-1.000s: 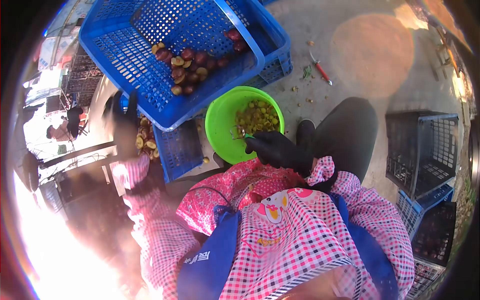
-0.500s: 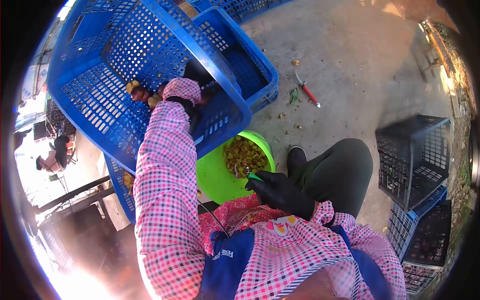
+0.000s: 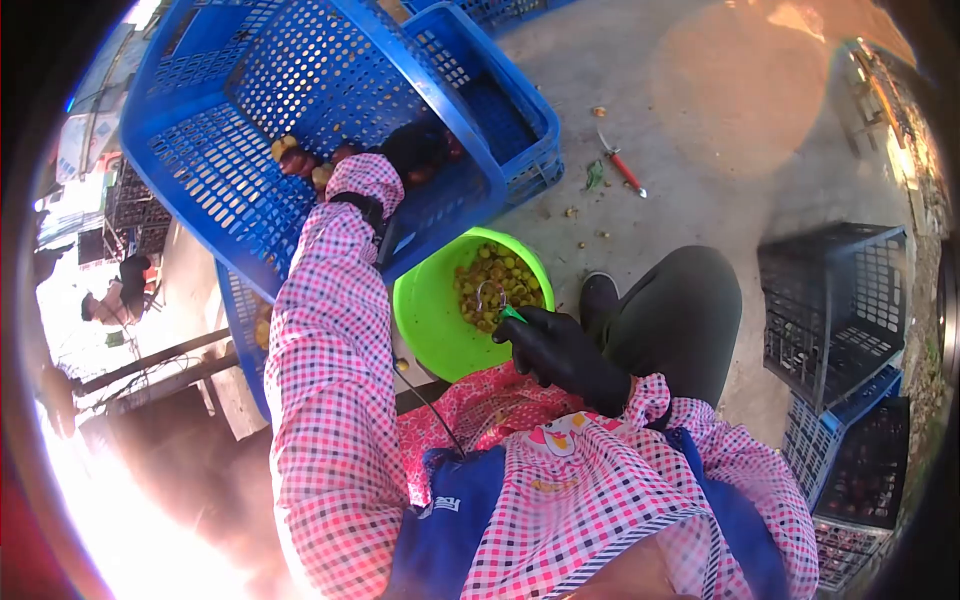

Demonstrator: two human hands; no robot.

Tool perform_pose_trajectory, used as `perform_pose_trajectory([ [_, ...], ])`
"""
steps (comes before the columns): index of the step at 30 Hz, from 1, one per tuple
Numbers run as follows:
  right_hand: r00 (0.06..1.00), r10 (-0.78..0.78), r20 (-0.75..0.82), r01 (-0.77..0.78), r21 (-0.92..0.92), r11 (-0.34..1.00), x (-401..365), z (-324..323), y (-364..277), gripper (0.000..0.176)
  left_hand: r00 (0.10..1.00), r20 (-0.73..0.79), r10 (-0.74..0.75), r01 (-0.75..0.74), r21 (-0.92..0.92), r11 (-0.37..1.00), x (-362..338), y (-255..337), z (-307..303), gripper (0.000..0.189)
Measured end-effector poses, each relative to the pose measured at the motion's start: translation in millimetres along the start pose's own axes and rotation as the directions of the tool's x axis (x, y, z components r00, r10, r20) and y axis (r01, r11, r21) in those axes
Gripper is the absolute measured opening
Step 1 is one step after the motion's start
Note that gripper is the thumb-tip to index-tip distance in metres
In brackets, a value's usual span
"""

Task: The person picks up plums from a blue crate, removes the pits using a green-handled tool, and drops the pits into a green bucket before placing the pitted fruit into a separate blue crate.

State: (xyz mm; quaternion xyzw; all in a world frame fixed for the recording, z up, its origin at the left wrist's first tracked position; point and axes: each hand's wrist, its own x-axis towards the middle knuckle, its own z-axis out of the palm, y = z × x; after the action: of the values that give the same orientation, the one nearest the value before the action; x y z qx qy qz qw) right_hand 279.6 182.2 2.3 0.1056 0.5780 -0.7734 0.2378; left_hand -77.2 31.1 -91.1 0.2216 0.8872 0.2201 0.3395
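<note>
A tilted blue perforated crate [image 3: 215,165] holds several dark reddish and yellowish round pieces [image 3: 297,160]. My left hand [image 3: 408,150], in a black glove, reaches down into this crate among the dark pieces; shadow hides its fingers. My right hand [image 3: 562,355], also black-gloved, is closed around the green handle of a small tool [image 3: 512,315] with a curved metal loop at its end. That tool points over a bright green basin [image 3: 425,325], in which yellowish and brownish pieces [image 3: 497,283] are heaped.
Another blue crate [image 3: 545,165] stands behind the tilted one. A red-handled knife [image 3: 625,172] with a curved blade lies on the concrete floor near a green leaf [image 3: 595,175] and scattered bits. Black and blue crates [image 3: 835,300] are stacked at right. A person [image 3: 125,290] sits far left.
The view has shifted slightly. My left hand stays inside the tilted crate. My right hand still holds the green-handled tool over the basin, now turned with its loop pointing more upward.
</note>
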Motion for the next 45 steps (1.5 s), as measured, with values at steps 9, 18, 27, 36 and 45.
perform_pose_trajectory([
  [9,0.948,-0.309,-0.080,0.301,-0.097,0.949,7.9,-7.9,11.0,0.039,0.937,0.282,-0.205,0.279,-0.258,0.925,-20.3,26.0,-24.2,0.035],
  [18,0.882,-0.410,-0.232,0.327,-0.325,0.887,5.5,5.6,0.6,0.032,0.967,-0.252,0.046,-0.238,-0.814,0.530,-225.3,67.9,61.3,0.043],
  [27,0.898,-0.429,-0.100,0.361,-0.392,0.846,1.7,15.1,15.3,0.037,0.990,-0.051,-0.133,-0.035,-0.993,0.116,-261.0,89.6,125.2,0.050],
  [36,0.886,-0.457,-0.078,0.406,-0.343,0.847,1.3,14.5,16.8,0.036,0.959,-0.150,-0.241,-0.102,-0.974,0.200,-259.7,107.7,125.5,0.064],
  [45,0.840,-0.467,0.276,0.523,-0.184,0.832,-3.0,-4.5,-1.5,0.032,0.917,-0.388,-0.094,-0.272,-0.780,0.563,-252.2,114.4,131.2,0.064],
])
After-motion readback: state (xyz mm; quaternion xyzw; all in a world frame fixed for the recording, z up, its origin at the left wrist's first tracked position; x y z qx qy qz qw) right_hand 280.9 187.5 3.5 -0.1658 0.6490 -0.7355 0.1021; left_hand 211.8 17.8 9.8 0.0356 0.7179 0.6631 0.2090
